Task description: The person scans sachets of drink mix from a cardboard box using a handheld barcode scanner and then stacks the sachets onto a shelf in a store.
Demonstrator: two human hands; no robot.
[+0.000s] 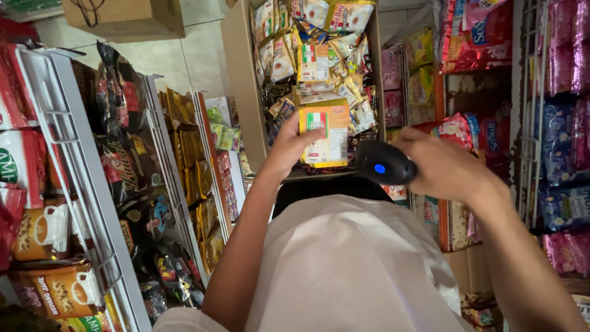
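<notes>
Seen from above, looking down over a white shirt in a narrow shop aisle. Left hand (287,146) raised, fingers (302,136) pinching the left edge of an orange and yellow packet (324,133), held upright just in front of a tall cardboard box (241,74) crammed with similar sachets (313,55). Right hand (444,166) closed around a black handheld scanner (383,163), blue light showing, nose aimed at the packet's lower right corner, near but not touching. Judged from this: packet already picked out and presented, scanning in hand, many sachets left in the box. Wire racks of coffee and snack packs (123,160) at left, pink and blue packs on shelves (565,135) at right.
</notes>
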